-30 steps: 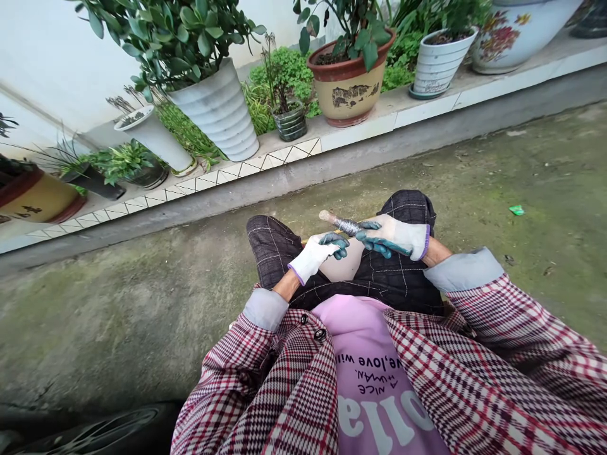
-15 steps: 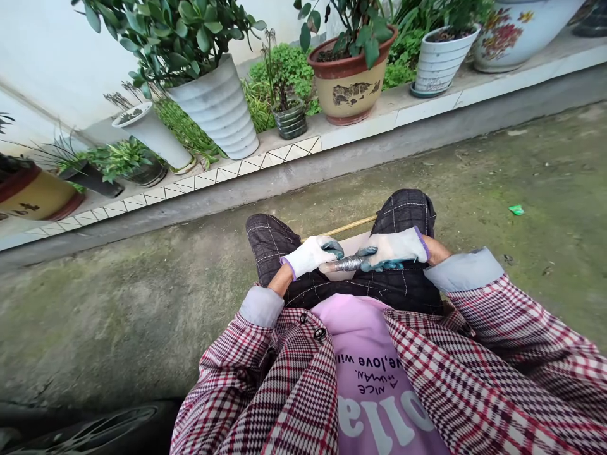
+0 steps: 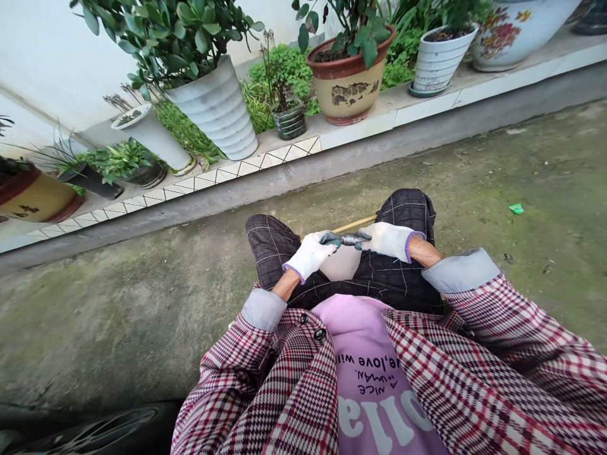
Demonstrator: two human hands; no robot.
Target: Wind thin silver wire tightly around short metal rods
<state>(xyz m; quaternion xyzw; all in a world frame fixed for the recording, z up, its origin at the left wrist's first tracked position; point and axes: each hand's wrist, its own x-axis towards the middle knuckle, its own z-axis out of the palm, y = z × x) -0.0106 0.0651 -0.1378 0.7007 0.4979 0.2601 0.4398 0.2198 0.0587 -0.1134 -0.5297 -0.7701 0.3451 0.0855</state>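
Between my two hands is a short stick (image 3: 350, 239) wound with what looks like silver wire. My left hand (image 3: 313, 251), in a white glove with blue-green fingertips, is closed on the stick's left end. In a matching glove, my right hand (image 3: 386, 239) pinches the right end. Both hands hold it level above my lap. Part of the stick is hidden by the gloved fingers. Under the hands, a pale smooth surface (image 3: 340, 264) shows between my thighs. A thin yellowish pole (image 3: 355, 224) runs behind the hands, between my knees; its ends are hidden.
Ahead, a low tiled ledge (image 3: 265, 159) carries several potted plants, among them a white ribbed pot (image 3: 218, 110) and a red-rimmed pot (image 3: 348, 85). A green wrapper (image 3: 516, 208) lies on the concrete ground to the right. A dark wheel (image 3: 114, 433) stands at lower left.
Both hands have lifted the wire-wound stick slightly away from my body. My right hand has shifted from along the stick to its right end, and the left fingers have closed around the left end.
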